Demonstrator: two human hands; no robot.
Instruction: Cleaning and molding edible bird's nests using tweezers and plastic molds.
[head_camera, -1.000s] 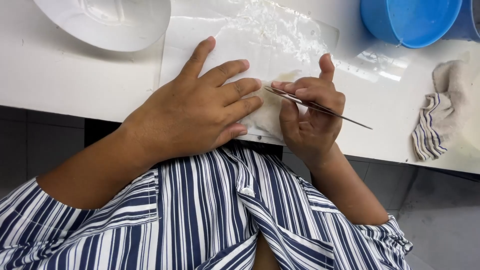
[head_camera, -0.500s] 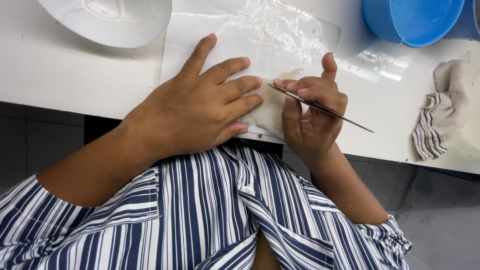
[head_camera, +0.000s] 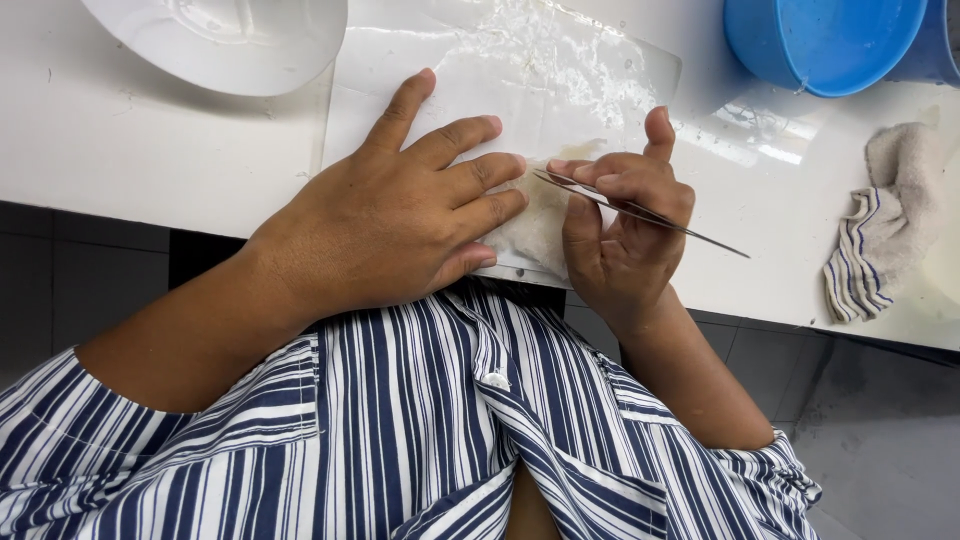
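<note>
Our right hand (head_camera: 625, 235) pinches thin metal tweezers (head_camera: 640, 212), tips pointing left toward our flat, empty left hand (head_camera: 400, 225) on the clear plastic sheet (head_camera: 560, 90).

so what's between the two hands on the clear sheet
In the head view, a pale, soft patch lies on the clear sheet between the left hand and right hand, with the tweezers' tips over it.

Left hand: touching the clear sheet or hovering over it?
Touching. The head view shows the left hand lying flat on the clear sheet, fingers pressed down on it with no gap.
</note>
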